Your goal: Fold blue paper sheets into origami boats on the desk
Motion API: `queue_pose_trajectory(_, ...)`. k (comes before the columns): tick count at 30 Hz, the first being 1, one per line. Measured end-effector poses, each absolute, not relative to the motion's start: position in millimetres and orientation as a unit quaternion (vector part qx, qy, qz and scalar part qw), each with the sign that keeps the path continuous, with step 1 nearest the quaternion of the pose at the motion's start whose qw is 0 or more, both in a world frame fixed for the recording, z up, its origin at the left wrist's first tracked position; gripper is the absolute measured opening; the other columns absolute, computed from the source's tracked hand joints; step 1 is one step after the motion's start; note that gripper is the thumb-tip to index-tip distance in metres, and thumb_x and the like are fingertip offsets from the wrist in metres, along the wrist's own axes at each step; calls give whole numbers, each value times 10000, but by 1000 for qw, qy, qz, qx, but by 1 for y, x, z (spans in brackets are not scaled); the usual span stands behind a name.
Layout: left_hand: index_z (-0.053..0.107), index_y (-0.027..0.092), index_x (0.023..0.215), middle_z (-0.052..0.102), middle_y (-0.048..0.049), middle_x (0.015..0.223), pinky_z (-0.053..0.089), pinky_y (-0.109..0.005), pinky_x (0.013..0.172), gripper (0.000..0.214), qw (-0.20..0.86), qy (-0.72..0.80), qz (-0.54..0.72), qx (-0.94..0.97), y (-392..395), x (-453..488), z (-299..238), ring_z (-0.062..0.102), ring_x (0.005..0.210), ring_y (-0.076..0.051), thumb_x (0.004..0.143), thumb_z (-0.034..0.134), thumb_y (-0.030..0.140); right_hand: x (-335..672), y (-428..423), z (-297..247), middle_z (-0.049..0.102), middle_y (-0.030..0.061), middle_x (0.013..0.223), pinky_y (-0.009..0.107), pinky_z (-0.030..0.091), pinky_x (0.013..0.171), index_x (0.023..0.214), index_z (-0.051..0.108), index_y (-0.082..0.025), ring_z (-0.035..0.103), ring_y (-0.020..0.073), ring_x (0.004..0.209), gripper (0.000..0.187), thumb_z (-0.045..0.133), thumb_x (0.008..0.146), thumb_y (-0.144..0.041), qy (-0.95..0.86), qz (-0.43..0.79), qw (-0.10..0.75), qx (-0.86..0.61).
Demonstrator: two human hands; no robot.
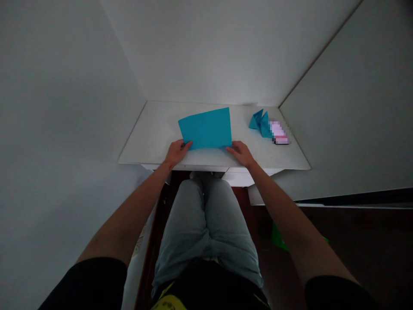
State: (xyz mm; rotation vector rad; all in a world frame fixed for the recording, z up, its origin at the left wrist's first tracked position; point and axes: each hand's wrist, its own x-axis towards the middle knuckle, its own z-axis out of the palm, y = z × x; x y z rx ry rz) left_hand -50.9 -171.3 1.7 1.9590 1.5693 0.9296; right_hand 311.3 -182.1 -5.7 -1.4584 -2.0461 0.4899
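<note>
1 blue sheet (206, 128) is over the white desk (151, 146); contact with the surface cannot be confirmed; left hand (177, 152) grasps its near left corner, thumb on top; right hand (241, 153) pinches its near right corner; 1 folded blue paper piece (260, 123) sits further right, beside 1 pixelated phone-like object (280, 133)

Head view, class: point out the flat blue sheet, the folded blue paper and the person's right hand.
Flat blue sheet (206, 128): head view, middle of its upward face.
Folded blue paper (264, 125): head view, near the middle of its folds.
Right hand (241, 153): head view, back of the hand.
</note>
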Motion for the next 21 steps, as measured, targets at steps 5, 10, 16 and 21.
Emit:
queue_pose_trajectory(5, 733, 221, 951, 751, -34, 831, 553, -331, 748, 371, 270, 552, 345, 710, -173, -50, 2, 687, 813, -217, 996, 647, 579, 310, -183, -4, 801, 125, 1083, 516, 561, 1036, 1064, 803, -254, 702, 338, 1080, 745, 420, 1002, -890, -765, 178, 292, -546)
queue_pose_trajectory(10, 686, 227, 1318, 773, -34, 965, 589, -377, 893, 525, 230, 558, 317, 732, -174, -48, 5, 711, 876, -223, 903, 807, 525, 313, -182, -14, 741, 165, 1322, 528, 578, 1018, 1438, 666, -231, 688, 355, 1171, 761, 557, 975, -825, -726, 200, 336, -566)
queue_pose_trajectory(16, 516, 174, 1585, 657, -178, 1434, 530, -523, 1135, 814, 109, 549, 299, 773, -178, -46, 5, 658, 1218, -325, 901, 825, 488, 310, -185, -12, 558, 236, 1607, 582, 554, 1095, 1751, 344, -185, 615, 382, 1344, 944, 679, 951, -557, -751, 148, 336, -549)
queue_pose_trajectory(21, 527, 235, 1644, 581, -157, 1632, 412, -569, 1275, 677, 85, 508, 249, 820, -183, -45, 8, 514, 1510, -371, 1015, 661, 447, 303, -191, 2, 600, 66, 1675, 616, 421, 1269, 1497, 723, -332, 531, 367, 1542, 496, 607, 1015, -334, -820, 99, 228, -516)
